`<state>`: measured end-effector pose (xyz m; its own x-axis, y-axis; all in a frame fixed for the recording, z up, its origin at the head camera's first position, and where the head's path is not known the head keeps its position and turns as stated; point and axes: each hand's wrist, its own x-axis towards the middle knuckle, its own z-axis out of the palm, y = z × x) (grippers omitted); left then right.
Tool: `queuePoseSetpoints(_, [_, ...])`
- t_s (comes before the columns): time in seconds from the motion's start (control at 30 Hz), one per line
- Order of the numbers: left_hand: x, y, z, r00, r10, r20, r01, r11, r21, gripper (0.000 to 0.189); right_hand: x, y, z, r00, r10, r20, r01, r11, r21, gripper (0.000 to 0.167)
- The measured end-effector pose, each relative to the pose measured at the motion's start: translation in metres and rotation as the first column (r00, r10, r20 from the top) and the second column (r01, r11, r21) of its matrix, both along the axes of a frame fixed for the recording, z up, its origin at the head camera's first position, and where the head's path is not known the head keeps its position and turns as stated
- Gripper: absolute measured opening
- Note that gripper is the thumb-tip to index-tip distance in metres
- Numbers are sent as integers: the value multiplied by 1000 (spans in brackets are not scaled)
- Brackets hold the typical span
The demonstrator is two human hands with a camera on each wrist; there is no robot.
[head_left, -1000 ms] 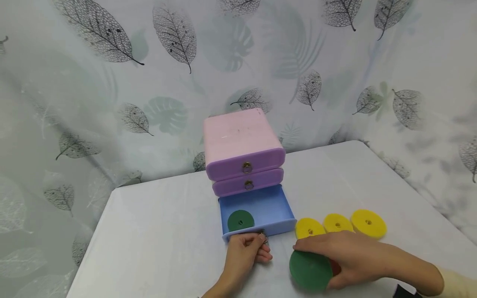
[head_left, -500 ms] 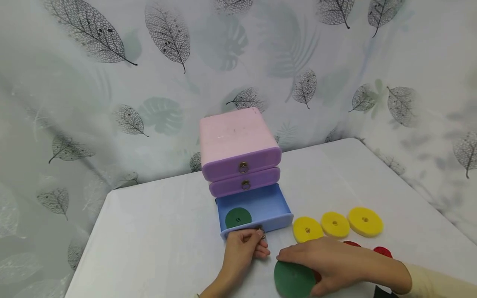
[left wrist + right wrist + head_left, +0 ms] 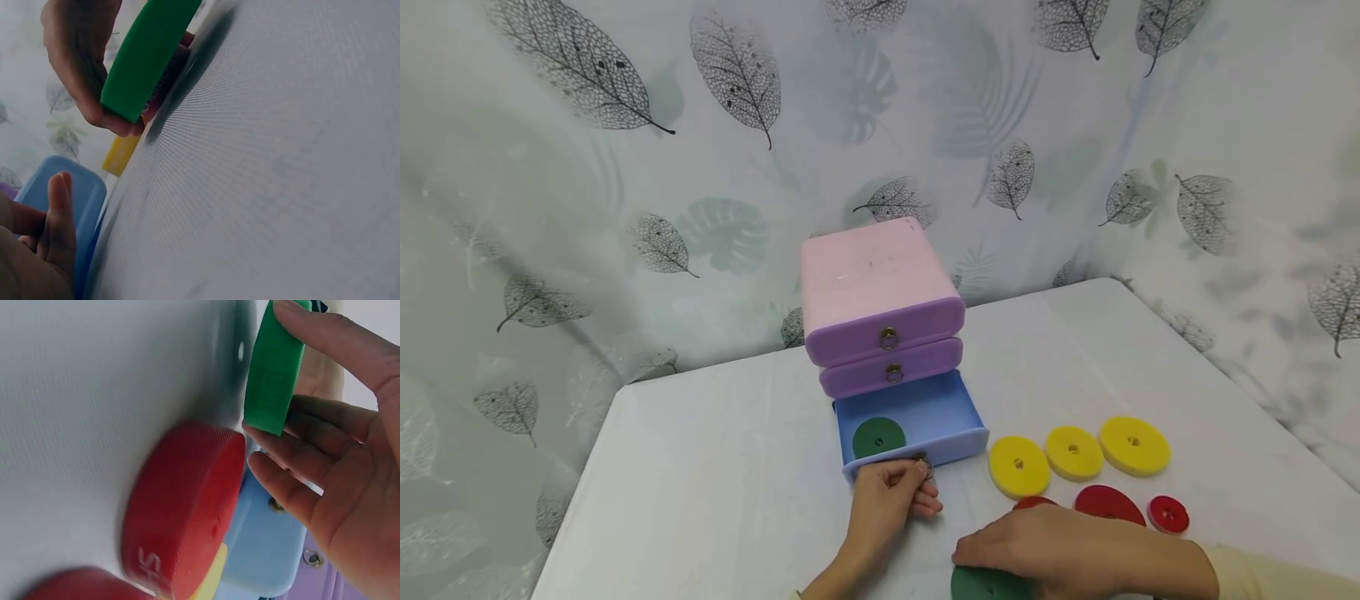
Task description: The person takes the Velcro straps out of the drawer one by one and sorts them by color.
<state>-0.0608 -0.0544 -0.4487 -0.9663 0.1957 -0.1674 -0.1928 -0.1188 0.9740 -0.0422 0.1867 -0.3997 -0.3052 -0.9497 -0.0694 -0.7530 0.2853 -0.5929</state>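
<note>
My left hand [image 3: 883, 508] is at the front of the pulled-out blue drawer [image 3: 940, 408], pinching its small metal ring pull [image 3: 929, 470]. Inside that drawer, on the left, lies a dark green tape roll [image 3: 878, 437]. My right hand [image 3: 1052, 546] grips another green tape roll [image 3: 988, 585] by its edge, between thumb and fingers, near the bottom of the head view. The right wrist view has this roll on edge, with a shadow on the white table beside it. Red tape rolls [image 3: 187, 512] lie close to the right hand, one of them partly hidden behind it.
The drawer unit [image 3: 876, 275] has a pink top and two closed purple drawers [image 3: 891, 367] above the blue one. Yellow tape rolls [image 3: 1018, 467] lie in a row right of it. A small red roll [image 3: 1168, 515] is farther right. A leaf-patterned curtain [image 3: 722, 167] hangs behind the table.
My right hand has moved left and toward me with the green roll, uncovering the red rolls. The left hand stays on the ring pull, and the drawer looks unmoved.
</note>
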Motion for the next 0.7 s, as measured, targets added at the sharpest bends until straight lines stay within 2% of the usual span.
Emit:
queuePoseSetpoints(0.2, [0,0,0,1000,8,-1,-8,1000,2,25,5,-3,-10,998,50,-27,-51,998,-47,56])
queuePoseSetpoints(0.33, [1,0,-2,1000,3,6,-3,1000,3,26,9,-2,-13,992,64,-111,-68,997,-27,54])
queuePoseSetpoints(0.43, [0,0,-2,1000,0,5,0,1000,6,27,9,-2,-13,987,67,-144,-69,998,-5,55])
queuePoseSetpoints(0.6, [0,0,-1,1000,0,3,0,1000,10,26,9,-1,-13,993,44,-112,-42,999,19,59])
queuePoseSetpoints(0.7, [0,-1,-1,1000,2,10,-2,1000,9,25,10,-2,-15,990,51,-129,-49,999,18,60])
